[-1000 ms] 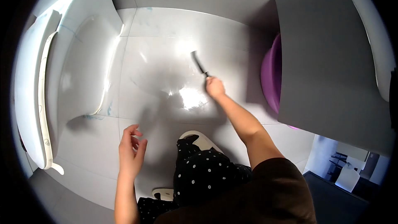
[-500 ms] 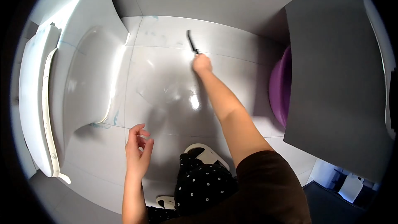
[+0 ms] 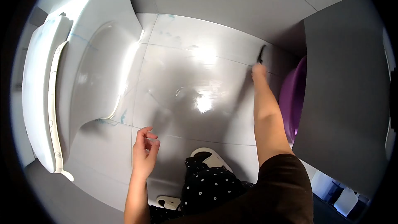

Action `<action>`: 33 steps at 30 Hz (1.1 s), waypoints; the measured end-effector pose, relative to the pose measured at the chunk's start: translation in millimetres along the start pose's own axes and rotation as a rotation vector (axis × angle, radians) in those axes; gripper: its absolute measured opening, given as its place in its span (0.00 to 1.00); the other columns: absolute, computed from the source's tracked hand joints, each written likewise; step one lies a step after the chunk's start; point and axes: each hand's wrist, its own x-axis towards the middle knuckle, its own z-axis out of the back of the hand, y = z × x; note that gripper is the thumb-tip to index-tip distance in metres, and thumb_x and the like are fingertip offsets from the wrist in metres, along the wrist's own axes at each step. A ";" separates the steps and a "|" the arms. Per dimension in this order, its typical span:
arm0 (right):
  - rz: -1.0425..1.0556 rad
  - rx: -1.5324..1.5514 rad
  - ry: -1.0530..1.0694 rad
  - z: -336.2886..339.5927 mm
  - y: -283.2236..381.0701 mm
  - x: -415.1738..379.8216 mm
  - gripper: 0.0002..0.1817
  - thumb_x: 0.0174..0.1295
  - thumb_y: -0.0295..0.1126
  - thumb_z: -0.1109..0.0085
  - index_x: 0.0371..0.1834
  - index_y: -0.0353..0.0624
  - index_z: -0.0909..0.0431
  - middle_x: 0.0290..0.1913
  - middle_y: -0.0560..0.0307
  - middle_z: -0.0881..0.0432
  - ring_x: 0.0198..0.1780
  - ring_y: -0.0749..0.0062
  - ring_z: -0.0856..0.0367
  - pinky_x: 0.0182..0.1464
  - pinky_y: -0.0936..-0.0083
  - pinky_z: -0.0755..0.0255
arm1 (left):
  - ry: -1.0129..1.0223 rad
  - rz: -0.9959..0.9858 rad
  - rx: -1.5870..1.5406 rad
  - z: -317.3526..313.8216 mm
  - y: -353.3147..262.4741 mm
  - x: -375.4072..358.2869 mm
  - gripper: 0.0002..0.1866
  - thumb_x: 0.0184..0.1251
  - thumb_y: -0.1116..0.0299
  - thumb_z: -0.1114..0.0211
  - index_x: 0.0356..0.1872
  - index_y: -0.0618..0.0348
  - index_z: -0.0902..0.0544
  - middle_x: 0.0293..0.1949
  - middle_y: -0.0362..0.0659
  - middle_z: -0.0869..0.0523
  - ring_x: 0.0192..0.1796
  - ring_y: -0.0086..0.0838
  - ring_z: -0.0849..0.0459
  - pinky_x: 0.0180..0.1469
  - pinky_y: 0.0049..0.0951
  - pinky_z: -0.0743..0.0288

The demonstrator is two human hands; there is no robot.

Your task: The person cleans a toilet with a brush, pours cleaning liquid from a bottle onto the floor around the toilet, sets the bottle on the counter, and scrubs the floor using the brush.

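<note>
My right hand (image 3: pixel 259 71) is stretched far out over the grey tiled floor (image 3: pixel 199 124), closed around a slim black tool (image 3: pixel 262 54). The tool's dark, narrow end points away from me toward the back wall. Motion blurs it, and I cannot make out its exact kind. A wet, shiny patch covers the tiles to the left of this hand. My left hand (image 3: pixel 146 147) hovers above the floor on the near left, fingers loosely curled and apart, holding nothing.
A white toilet (image 3: pixel 99 74) with a padded seat (image 3: pixel 54 99) stands at the left. To the right, a purple basin (image 3: pixel 292 99) sits partly under a grey cabinet (image 3: pixel 344 87). Blue smears (image 3: pixel 123 117) mark the floor. My feet wear white slippers (image 3: pixel 211 157).
My right hand has swept to the right with the black tool, from mid-floor to near the purple basin. My left hand stays nearly in place. The view has shifted slightly.
</note>
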 end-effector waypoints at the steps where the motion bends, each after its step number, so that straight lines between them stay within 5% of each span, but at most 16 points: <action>1: 0.070 -0.090 0.069 8.6 41.4 -40.0 0.21 0.68 0.44 0.57 0.38 0.37 0.20 0.34 0.43 0.17 0.32 0.56 0.17 0.33 0.61 0.25 | 0.010 0.015 0.005 1.0 -0.8 -1.7 0.20 0.60 0.80 0.41 0.55 0.60 0.29 0.38 0.40 0.22 0.29 0.18 0.28 0.31 0.19 0.32; 2: 0.182 -0.232 0.085 20.7 84.6 -86.4 0.18 0.65 0.36 0.58 0.45 0.37 0.20 0.48 0.39 0.19 0.52 0.44 0.22 0.54 0.58 0.28 | 0.003 0.016 0.007 3.1 -0.6 -2.3 0.20 0.60 0.80 0.41 0.55 0.60 0.29 0.38 0.40 0.22 0.29 0.18 0.28 0.31 0.19 0.32; 4: 0.198 0.002 0.182 2.3 129.1 -138.3 0.19 0.67 0.40 0.57 0.43 0.37 0.20 0.47 0.36 0.20 0.52 0.42 0.22 0.54 0.56 0.29 | -0.007 0.004 0.021 8.5 0.2 -4.6 0.21 0.60 0.80 0.40 0.55 0.59 0.29 0.37 0.40 0.22 0.29 0.18 0.28 0.31 0.19 0.32; 9: 0.507 -0.275 0.482 -41.5 195.5 -250.5 0.20 0.67 0.38 0.62 0.46 0.41 0.20 0.50 0.45 0.19 0.53 0.51 0.20 0.54 0.58 0.26 | -0.021 -0.009 0.055 18.4 -3.8 -17.6 0.21 0.58 0.81 0.40 0.55 0.60 0.29 0.37 0.40 0.22 0.28 0.19 0.28 0.30 0.19 0.32; 13: 0.758 -0.394 0.651 -51.4 192.3 -299.2 0.23 0.68 0.43 0.63 0.45 0.39 0.20 0.48 0.40 0.19 0.52 0.47 0.20 0.56 0.56 0.28 | -0.010 -0.004 0.107 27.3 -8.6 -33.6 0.21 0.58 0.81 0.40 0.54 0.62 0.29 0.37 0.40 0.22 0.28 0.19 0.28 0.31 0.20 0.32; 15: 0.625 -0.383 0.515 -40.7 191.4 -263.1 0.18 0.66 0.35 0.60 0.45 0.38 0.20 0.48 0.43 0.18 0.49 0.50 0.18 0.52 0.56 0.25 | -0.034 0.002 0.112 35.9 -6.8 -42.9 0.21 0.58 0.81 0.40 0.54 0.62 0.29 0.37 0.40 0.22 0.28 0.19 0.28 0.31 0.20 0.32; 19: 0.172 -0.024 0.233 -1.5 160.3 -185.6 0.22 0.69 0.41 0.63 0.44 0.36 0.20 0.46 0.40 0.18 0.50 0.47 0.20 0.51 0.56 0.26 | -0.084 0.035 0.113 47.8 -1.2 -56.5 0.21 0.58 0.82 0.40 0.54 0.62 0.29 0.37 0.41 0.22 0.28 0.19 0.27 0.30 0.20 0.31; 29: 0.673 -0.421 0.455 -28.6 143.6 -274.1 0.20 0.68 0.39 0.62 0.46 0.38 0.21 0.45 0.39 0.18 0.48 0.46 0.19 0.50 0.56 0.25 | -0.047 -0.001 0.143 39.0 1.0 -53.0 0.21 0.58 0.82 0.41 0.54 0.62 0.30 0.37 0.41 0.22 0.27 0.20 0.27 0.30 0.21 0.31; 33: 0.240 -0.080 0.223 1.1 124.8 -191.0 0.24 0.69 0.43 0.61 0.44 0.35 0.20 0.46 0.34 0.20 0.50 0.42 0.21 0.52 0.54 0.28 | -0.091 -0.016 0.120 46.4 0.0 -57.0 0.20 0.58 0.82 0.41 0.54 0.62 0.29 0.37 0.41 0.22 0.27 0.20 0.27 0.30 0.21 0.31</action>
